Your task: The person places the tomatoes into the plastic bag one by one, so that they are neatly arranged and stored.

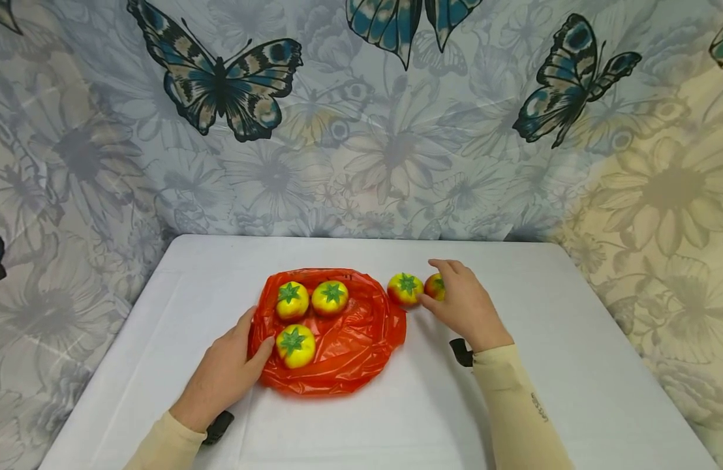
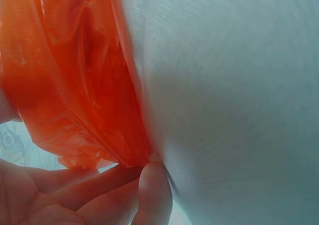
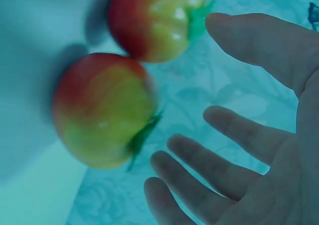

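1. Right hand at far right of centre, fingers spread and relaxed beside a red-yellow tomato; right wrist view shows the fingers apart from the fruit, gripping nothing
2. A second loose tomato sits just left of it, touching or nearly so, just beside the bag's right edge
3. Left hand lies on the near-left edge of the orange plastic bag; left wrist view shows the fingertips at the bag's rim against the cloth; pinching or only pressing, cannot tell
4. Three more tomatoes rest on top of the flattened bag
5. Handling, as judged: tomatoes look glossy and uniform, likely light imitation fruit, firm, round, apt to roll; best cupped over the top around the green calyx. Bag is thin, crinkly, slippery film, limp; take it by the rim
6. Surface: table under a smooth white cloth, flat, low friction by the look
7. Room: butterfly-and-flower curtain hangs behind and to both sides
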The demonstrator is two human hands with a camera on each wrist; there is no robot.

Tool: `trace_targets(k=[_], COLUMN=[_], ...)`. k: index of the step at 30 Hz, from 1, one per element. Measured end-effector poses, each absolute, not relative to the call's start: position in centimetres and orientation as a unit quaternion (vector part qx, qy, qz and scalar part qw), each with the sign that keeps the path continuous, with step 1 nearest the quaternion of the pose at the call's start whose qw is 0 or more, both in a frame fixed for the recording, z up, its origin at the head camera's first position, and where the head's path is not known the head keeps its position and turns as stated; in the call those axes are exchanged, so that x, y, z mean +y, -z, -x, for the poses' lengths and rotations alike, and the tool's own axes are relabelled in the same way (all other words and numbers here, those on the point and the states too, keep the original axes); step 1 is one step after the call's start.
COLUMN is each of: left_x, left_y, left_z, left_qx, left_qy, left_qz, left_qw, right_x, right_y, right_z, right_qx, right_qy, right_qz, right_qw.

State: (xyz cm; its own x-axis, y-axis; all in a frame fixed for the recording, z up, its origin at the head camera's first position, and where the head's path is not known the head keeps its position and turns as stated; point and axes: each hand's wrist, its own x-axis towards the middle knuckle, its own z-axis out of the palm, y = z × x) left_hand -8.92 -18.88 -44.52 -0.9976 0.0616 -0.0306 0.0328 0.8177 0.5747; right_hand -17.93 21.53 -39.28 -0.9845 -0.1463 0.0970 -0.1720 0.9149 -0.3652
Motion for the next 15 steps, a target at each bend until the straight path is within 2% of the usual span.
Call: trace_targets(k=[15], left_x=[-19.0], left_y=[44.6], left_z=[9.0], left_qx=[0.953], left_qy=[-0.300], left_qz=[-0.026], left_qw=[0.021], right_x=[23.5], right_y=[41.9], right_z=[19.6], right_qx=[-0.977], right_qy=[-0.205], right_qz=[-0.054], right_qw=[0.002])
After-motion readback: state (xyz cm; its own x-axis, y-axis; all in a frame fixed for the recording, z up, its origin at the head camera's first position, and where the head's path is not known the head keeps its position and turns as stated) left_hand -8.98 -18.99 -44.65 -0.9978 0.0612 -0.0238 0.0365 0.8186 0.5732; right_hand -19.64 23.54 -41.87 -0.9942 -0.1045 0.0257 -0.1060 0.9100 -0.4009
